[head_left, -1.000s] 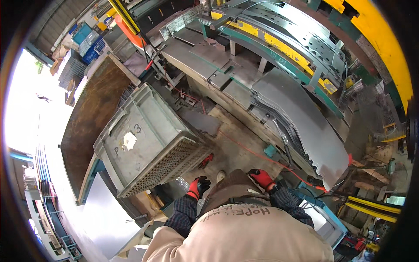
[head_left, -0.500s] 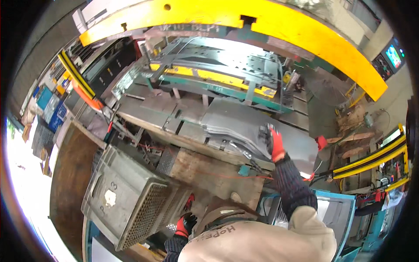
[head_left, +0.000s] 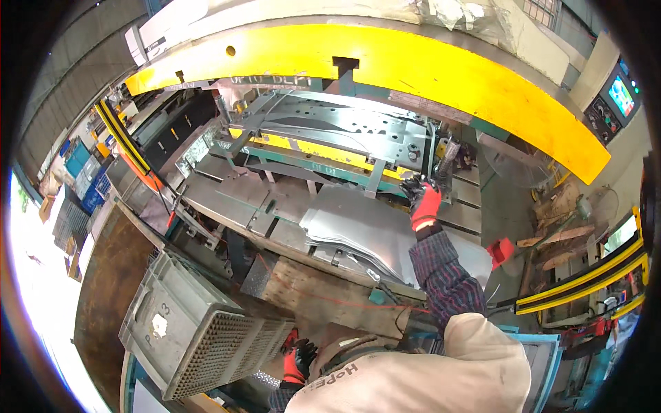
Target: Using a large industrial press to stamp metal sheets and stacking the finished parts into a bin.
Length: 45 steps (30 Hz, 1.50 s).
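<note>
Sheet stack (head_left: 358,224): smooth grey metal, wavy-edged, layered; we saw it on the steel bed (head_left: 234,196), in front of the die (head_left: 344,124);
Right hand (head_left: 424,201): red-and-black gloved; we had it beyond the stack's middle, near the die; we could not tell whether its fingers gripped anything;
Left hand (head_left: 298,359): gloved alike; we held it low beside the grey, lattice-sided crate (head_left: 165,316), fingers loosely apart.

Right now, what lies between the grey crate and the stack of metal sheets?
The head view shows, from the grey crate to the stack of metal sheets: a wooden platform with a red cord across it, then the machine bed's front edge.
</note>
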Tool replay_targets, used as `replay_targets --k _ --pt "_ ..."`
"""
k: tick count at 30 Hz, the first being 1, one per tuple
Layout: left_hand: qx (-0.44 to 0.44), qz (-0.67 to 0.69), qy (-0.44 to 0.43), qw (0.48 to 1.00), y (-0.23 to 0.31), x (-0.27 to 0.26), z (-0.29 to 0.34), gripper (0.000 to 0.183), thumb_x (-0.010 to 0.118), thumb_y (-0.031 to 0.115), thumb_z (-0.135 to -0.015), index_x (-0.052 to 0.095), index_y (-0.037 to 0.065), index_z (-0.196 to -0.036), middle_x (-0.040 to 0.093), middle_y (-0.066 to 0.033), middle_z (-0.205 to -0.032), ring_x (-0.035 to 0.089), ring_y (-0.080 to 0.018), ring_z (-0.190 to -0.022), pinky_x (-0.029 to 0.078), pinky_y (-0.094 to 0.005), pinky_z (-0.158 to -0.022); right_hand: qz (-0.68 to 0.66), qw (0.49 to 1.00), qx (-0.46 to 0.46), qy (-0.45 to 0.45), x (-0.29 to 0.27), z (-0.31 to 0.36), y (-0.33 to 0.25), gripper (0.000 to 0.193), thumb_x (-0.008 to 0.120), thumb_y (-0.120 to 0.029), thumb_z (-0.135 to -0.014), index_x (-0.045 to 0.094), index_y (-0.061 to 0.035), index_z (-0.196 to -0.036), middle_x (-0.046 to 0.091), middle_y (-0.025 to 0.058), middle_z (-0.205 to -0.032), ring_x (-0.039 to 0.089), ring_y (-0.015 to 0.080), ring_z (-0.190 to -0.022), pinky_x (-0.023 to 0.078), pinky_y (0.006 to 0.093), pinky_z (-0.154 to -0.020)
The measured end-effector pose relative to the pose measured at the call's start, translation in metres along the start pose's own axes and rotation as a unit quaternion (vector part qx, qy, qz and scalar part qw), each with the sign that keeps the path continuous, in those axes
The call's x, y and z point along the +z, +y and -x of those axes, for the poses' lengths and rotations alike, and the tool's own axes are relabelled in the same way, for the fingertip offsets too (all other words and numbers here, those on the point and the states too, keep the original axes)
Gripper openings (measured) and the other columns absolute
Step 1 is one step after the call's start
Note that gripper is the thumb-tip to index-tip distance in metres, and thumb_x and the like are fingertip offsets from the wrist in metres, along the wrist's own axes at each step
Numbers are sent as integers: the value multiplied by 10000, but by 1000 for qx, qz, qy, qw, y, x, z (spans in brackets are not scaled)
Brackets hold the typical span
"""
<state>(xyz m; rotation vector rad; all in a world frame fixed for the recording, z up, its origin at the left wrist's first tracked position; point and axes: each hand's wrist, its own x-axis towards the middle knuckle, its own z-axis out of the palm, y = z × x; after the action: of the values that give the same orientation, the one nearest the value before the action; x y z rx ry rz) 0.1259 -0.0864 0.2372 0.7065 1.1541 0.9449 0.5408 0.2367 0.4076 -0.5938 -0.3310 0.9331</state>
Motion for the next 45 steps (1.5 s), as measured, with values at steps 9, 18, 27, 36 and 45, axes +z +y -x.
replay_targets --k 9,18,27,36,45 --pt "-54 155 -27 986 31 41 -27 360 404 225 -830 402 -16 -1098 506 -155 -1014 517 -242 -907 423 -336 -781 69 994 70 41 -20 52 -7 142 421 -65 -732 526 8 -795 565 136 -729 575 276 -590 503 374 -560" --pt "-64 145 -100 982 38 67 -30 359 389 226 -831 414 -32 -1080 498 -152 -1018 528 -228 -867 431 -320 -778 165 975 51 -142 70 77 -91 108 483 -173 -759 538 -86 -790 444 -23 -540 407 96 -389 345 204 -372" --pt "-76 42 -107 991 66 109 -61 307 433 198 -822 462 -15 -1041 521 -138 -979 529 -214 -882 434 -305 -764 267 954 -108 -81 9 41 -51 245 570 -102 -692 537 4 -910 550 14 -754 483 97 -694 388 247 -671" --pt "41 -2 -189 981 139 130 -86 500 438 327 -813 325 4 -1178 464 -112 -1096 495 -208 -952 391 -321 -829 261 964 -30 31 96 107 -94 173 561 -61 -715 523 -17 -878 547 32 -760 469 105 -612 383 231 -568" --pt "162 289 -208 920 247 181 -123 391 411 214 -804 391 24 -1145 484 -146 -1068 459 -243 -1002 347 -358 -879 98 967 156 -177 42 208 -27 220 472 50 -732 512 13 -945 566 35 -827 519 84 -729 429 207 -648"
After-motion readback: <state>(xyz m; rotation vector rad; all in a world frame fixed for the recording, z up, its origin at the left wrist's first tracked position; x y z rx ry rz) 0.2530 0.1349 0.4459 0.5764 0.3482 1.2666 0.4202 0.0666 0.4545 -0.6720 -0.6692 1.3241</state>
